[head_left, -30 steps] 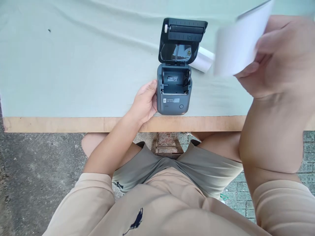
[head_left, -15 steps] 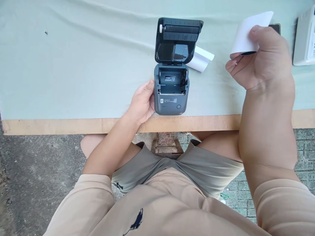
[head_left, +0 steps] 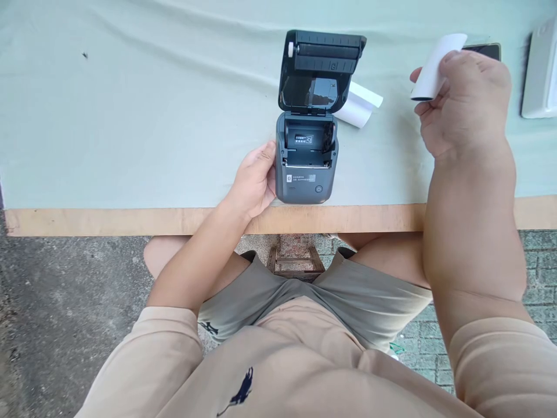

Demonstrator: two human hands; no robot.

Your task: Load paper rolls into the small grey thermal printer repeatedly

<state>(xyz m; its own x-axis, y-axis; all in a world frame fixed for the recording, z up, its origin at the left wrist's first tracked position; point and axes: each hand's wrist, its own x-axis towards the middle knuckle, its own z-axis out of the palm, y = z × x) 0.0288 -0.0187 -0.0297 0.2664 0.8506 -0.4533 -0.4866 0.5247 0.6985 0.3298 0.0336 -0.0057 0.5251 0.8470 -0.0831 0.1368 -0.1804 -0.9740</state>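
A dark portable label printer [head_left: 307,183] stands near the table's front edge, its lid [head_left: 319,72] raised and its paper bay showing nothing loaded. My left hand [head_left: 255,180] grips the printer's left side, with the fingertips hidden behind it. Over the right part of the table, my right hand [head_left: 463,104] is closed around a white paper roll [head_left: 437,69], held tilted with its dark lower end toward me. Behind the printer lies a curled piece of white paper [head_left: 359,107], partly covered by the lid.
A pale green cloth [head_left: 143,128] covers the table, which has a bare wooden front edge [head_left: 108,222]. Beyond my right hand lies a dark flat phone-like object [head_left: 487,51]. A white box-like object [head_left: 542,75] stands at the far right.
The paper roll has turned in my right hand and looks narrower, its loose flap no longer spread out. My left hand and the printer sit slightly farther right in view.
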